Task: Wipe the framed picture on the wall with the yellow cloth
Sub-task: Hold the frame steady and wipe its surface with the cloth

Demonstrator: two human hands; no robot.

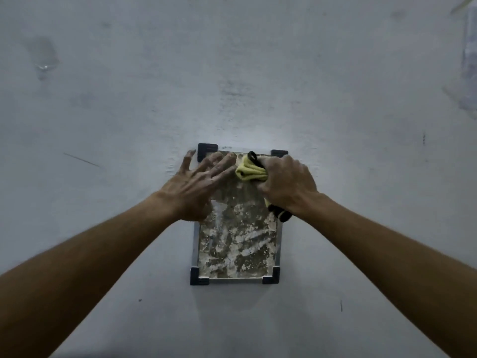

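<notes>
A small framed picture (236, 244) with a metal rim and black corner pieces hangs on the pale wall. Its face is mottled brown and white. My right hand (286, 184) grips a bunched yellow cloth (249, 171) with black edging and holds it against the upper right part of the picture. A black strip of the cloth sticks out below the hand. My left hand (198, 182) lies flat with straight, spread fingers on the picture's upper left part, fingertips near the top left corner piece.
The wall (232, 73) around the frame is bare, scuffed plaster with a few dark marks. A faint clear object (468, 47) shows at the far right edge.
</notes>
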